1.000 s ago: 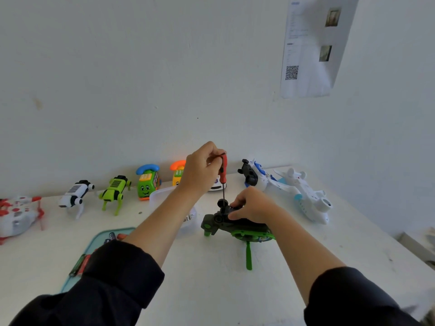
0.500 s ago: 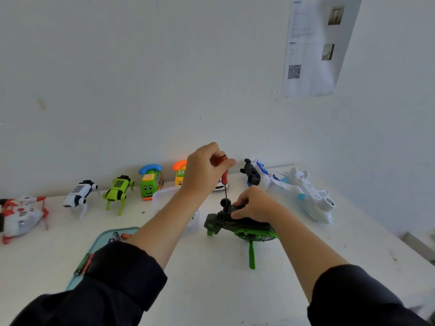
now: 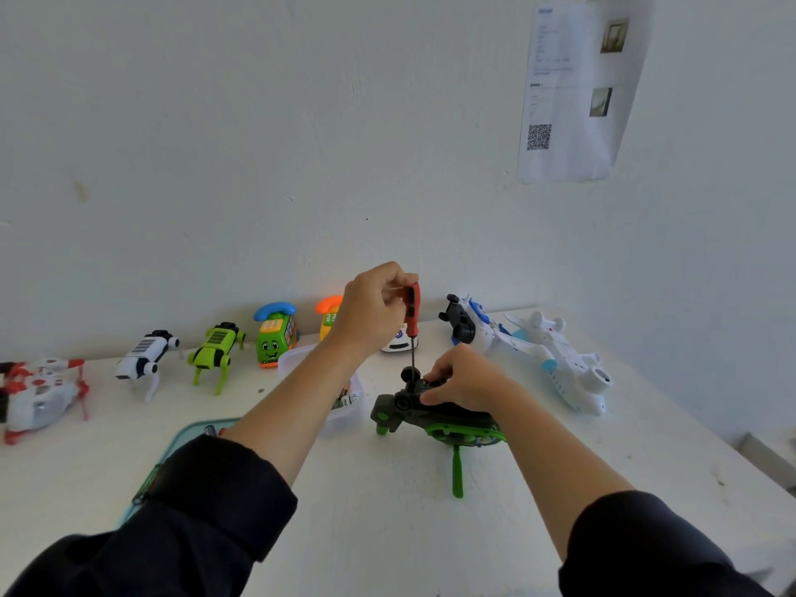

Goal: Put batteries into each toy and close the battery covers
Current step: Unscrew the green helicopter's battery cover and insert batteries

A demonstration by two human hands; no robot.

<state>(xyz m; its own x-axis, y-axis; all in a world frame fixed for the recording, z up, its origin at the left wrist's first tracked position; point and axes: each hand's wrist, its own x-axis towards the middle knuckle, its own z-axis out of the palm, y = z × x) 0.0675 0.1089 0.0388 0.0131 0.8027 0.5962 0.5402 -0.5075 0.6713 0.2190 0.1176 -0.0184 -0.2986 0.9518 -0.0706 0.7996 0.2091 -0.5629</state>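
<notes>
Gripping a red-handled screwdriver [image 3: 412,314] upright, the left hand [image 3: 372,310] works above the dark green plastic toy helicopter [image 3: 435,417], which the right hand [image 3: 467,379] holds with curled fingers.

I face a plain white wall [image 3: 301,144], matte and evenly lit by soft daylight, with a small brownish smudge [image 3: 81,191] at its left. A printed sheet [image 3: 577,92] with two small photos and a QR code hangs at the upper right. Below me spreads a white table [image 3: 387,532], butted against the wall.
</notes>
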